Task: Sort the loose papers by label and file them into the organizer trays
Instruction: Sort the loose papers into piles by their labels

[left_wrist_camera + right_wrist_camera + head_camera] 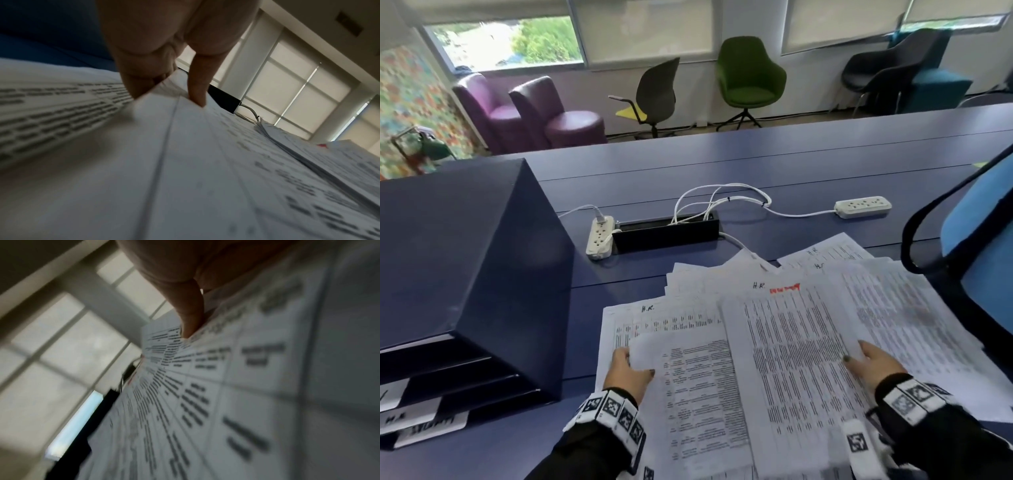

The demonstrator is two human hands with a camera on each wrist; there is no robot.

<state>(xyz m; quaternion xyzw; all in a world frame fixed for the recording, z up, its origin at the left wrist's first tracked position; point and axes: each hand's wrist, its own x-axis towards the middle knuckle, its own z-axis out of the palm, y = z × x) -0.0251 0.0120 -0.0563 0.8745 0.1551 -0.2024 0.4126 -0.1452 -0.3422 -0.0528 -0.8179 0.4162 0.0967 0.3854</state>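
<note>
The left hand (627, 371) lies palm down at the near left, its thumb stretched toward the right and its fingers tucked out of sight; the left wrist view shows one straight fingertip (198, 97) pressing down. The right hand (875, 365) lies at the near right, thumb reaching left and pinching. Both forearms wear black sleeves with patterned white wristbands.
</note>
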